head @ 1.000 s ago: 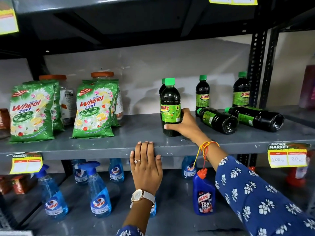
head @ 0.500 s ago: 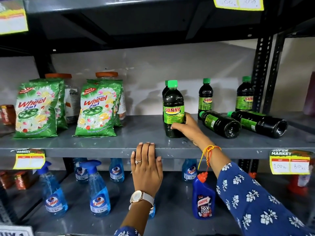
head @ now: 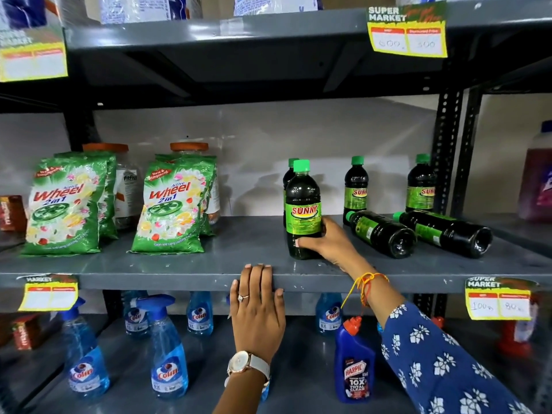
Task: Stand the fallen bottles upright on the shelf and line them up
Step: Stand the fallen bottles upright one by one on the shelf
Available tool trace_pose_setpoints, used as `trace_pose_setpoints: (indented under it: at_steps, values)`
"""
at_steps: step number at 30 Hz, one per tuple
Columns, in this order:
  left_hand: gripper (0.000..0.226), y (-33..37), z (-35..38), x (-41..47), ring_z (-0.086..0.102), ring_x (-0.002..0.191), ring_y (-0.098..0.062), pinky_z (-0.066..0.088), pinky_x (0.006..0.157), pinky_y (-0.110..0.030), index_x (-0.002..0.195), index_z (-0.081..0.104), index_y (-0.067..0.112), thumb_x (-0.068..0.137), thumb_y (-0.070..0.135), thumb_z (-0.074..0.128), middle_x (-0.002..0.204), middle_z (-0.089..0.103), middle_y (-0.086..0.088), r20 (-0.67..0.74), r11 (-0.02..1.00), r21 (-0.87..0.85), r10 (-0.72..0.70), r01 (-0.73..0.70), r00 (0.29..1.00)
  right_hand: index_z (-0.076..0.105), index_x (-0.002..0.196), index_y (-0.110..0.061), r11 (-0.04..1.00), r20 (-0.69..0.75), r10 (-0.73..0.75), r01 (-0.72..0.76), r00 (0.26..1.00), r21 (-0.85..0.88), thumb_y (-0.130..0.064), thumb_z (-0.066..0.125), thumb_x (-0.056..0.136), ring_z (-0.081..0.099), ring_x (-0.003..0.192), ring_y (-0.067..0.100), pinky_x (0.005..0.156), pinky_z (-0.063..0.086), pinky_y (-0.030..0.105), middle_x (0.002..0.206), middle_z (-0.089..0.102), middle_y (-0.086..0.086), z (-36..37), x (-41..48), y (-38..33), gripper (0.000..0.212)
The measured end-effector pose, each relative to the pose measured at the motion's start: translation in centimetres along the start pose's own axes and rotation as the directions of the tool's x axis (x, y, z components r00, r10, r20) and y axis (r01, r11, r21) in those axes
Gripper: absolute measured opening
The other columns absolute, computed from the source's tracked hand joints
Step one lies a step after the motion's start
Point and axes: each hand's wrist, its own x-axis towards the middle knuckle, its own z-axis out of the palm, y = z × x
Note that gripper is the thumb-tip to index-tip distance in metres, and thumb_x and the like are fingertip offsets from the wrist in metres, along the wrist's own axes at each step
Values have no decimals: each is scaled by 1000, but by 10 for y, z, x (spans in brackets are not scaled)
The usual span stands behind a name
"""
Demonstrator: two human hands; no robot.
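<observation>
A dark Sunny bottle (head: 302, 204) with a green cap stands upright near the front of the grey shelf (head: 179, 264), label facing me. My right hand (head: 324, 242) grips its lower part from the right. Directly behind it stands another upright bottle (head: 289, 174), mostly hidden. Two more stand at the back: one (head: 356, 186) in the middle and one (head: 421, 186) by the right post. Two bottles lie on their sides, bases towards me: one (head: 382, 233) just right of my hand, the other (head: 445, 233) further right. My left hand (head: 257, 306) rests flat on the shelf's front edge.
Green Wheel detergent packs (head: 170, 204) and jars fill the shelf's left half. A perforated upright post (head: 445, 150) bounds the right side. Blue Colin spray bottles (head: 167, 348) and a Harpic bottle (head: 355, 363) stand on the shelf below. Price tags (head: 498, 300) hang from the shelf edges.
The held bottle has been turned so its label faces front, and it stays in the same spot. My view has tilted up slightly. The left hand has not moved.
</observation>
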Motion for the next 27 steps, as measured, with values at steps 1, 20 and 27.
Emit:
trace_pose_setpoints:
  at_steps: [1, 20, 27]
  values:
    - [45, 0, 0, 0, 33, 130, -26, 12, 112, -37, 129, 46, 11, 96, 33, 24, 131, 52, -11, -11, 1000, -5, 1, -1, 1000, 51, 73, -37, 1000, 5, 2, -2, 1000, -11, -17, 80, 62, 53, 67, -12, 55, 39, 6, 77, 56, -25, 0, -3, 0, 37]
    - [44, 3, 5, 0, 33, 131, -27, 17, 109, -41, 128, 49, 7, 92, 28, 33, 134, 51, -12, -86, 997, -75, -32, 26, 996, 53, 80, -39, 997, -25, -58, 56, 998, -60, -26, 80, 61, 54, 72, -18, 56, 38, -3, 82, 59, -26, -1, -38, -9, 36]
    - [47, 15, -5, -1, 37, 130, -32, 24, 107, -48, 126, 52, 3, 92, 27, 32, 134, 51, -16, -79, 995, -67, -85, 80, 993, 51, 79, -36, 990, -34, -117, 114, 993, -82, -38, 79, 56, 55, 72, -12, 54, 37, 2, 75, 58, -23, 1, -39, -6, 36]
